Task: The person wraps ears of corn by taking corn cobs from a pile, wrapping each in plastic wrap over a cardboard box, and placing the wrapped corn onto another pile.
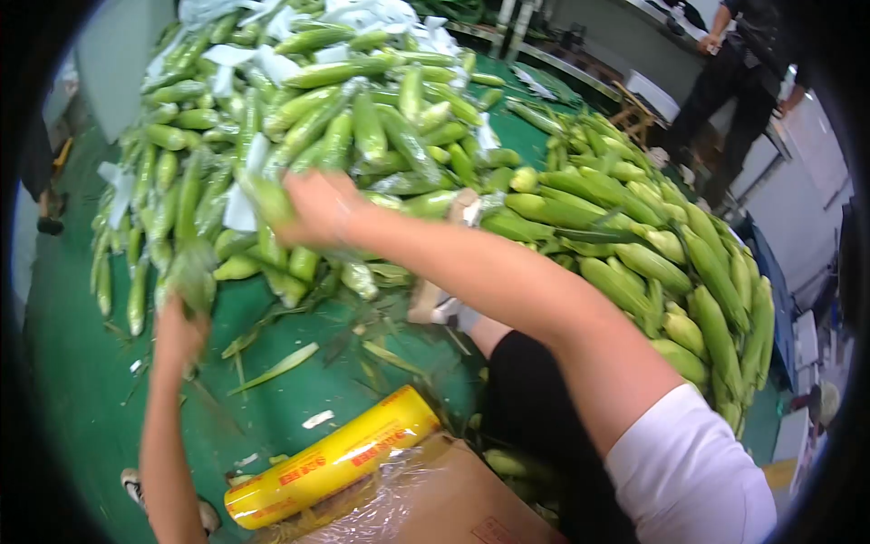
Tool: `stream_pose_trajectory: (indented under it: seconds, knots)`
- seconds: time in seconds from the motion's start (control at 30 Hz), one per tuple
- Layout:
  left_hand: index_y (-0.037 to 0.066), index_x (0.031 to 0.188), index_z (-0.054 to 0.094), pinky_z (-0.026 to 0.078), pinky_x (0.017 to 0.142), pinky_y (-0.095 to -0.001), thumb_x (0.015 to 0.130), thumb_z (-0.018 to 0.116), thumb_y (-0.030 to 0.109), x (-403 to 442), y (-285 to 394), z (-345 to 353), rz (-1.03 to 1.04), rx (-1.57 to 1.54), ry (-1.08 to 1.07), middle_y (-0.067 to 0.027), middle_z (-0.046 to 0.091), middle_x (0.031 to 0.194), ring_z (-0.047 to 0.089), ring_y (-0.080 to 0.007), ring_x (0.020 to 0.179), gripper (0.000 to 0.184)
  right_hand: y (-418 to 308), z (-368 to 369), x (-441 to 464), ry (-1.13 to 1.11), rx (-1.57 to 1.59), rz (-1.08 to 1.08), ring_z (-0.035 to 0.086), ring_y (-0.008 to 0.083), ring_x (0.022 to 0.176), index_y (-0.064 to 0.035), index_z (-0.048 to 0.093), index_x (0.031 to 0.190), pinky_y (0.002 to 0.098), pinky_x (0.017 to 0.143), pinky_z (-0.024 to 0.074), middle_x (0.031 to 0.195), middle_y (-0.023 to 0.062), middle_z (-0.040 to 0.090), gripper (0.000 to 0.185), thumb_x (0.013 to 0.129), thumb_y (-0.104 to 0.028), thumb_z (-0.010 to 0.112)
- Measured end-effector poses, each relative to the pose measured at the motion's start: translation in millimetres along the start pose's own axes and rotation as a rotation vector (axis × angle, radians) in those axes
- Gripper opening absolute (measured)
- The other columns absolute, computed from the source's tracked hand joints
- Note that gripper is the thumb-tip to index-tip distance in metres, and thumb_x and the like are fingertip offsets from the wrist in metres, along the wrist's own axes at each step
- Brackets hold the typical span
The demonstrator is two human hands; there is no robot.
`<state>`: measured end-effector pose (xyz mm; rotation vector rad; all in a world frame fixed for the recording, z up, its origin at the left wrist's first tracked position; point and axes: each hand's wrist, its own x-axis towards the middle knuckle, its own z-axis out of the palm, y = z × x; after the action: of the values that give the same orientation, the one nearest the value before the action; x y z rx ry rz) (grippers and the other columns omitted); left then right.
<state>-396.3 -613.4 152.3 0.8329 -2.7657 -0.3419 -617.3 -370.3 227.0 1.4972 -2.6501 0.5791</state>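
Observation:
My right hand (322,208) is smeared by motion and closed around a blurred green ear of corn (268,198) above the near side of a heap of film-wrapped corn (317,118). Lower down at the left, my left hand (184,331) is blurred too, its fingers closed on another green ear of corn (192,275) at the heap's edge. Directly in front of my body, a yellow roll of cling film (331,458) lies along a cardboard box (453,499), with loose clear film over the box top.
A big pile of unwrapped corn in husks (634,227) spreads to the right. Torn husk leaves (281,367) litter the green floor (263,422). Pale plastic pieces lie among the wrapped ears. One person (739,82) stands at the upper right; another person's leg shows at far left.

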Motion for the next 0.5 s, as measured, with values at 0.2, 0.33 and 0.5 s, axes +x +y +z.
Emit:
stream_pose_trajectory:
  seconds: [0.2, 0.33, 0.5]
  knots:
    - [-0.005, 0.137, 0.037, 0.038, 0.102, -0.0390, 0.091, 0.057, 0.016, 82.9, 52.6, -38.6, 0.208, -0.226, 0.490, -0.0256, 0.050, 0.132, 0.051, -0.0343, 0.121, 0.054, 123.4, -78.7, 34.6, 0.534, 0.102, 0.104, 0.061, 0.0408, 0.094, 0.0022, 0.056, 0.106, 0.0463, 0.085, 0.0491, 0.104, 0.0226, 0.065, 0.032, 0.082, -0.018, 0.058]
    - [-0.003, 0.107, 0.059, 0.048, 0.081, -0.0364, 0.081, 0.060, 0.008, -65.5, 53.5, -28.7, 0.095, -0.417, -0.175, -0.0168, 0.063, 0.098, 0.061, -0.0275, 0.091, 0.028, 227.7, -72.0, -130.8, -0.022, -0.222, 0.540, 0.063, 0.0387, 0.094, -0.0017, 0.060, 0.104, 0.0468, 0.082, 0.0502, 0.102, 0.0235, 0.064, 0.028, 0.077, -0.010, 0.055]
    - [-0.004, 0.081, 0.060, 0.046, 0.058, -0.0249, 0.079, 0.059, -0.001, -181.8, -17.1, -16.7, -0.142, -0.525, -0.388, -0.0061, 0.060, 0.069, 0.053, -0.0104, 0.062, 0.004, 253.6, 14.7, -212.2, -0.167, -0.091, 0.310, 0.054, 0.0365, 0.109, -0.0013, 0.052, 0.117, 0.0421, 0.095, 0.0445, 0.116, 0.0201, 0.056, 0.050, 0.075, -0.025, 0.066]
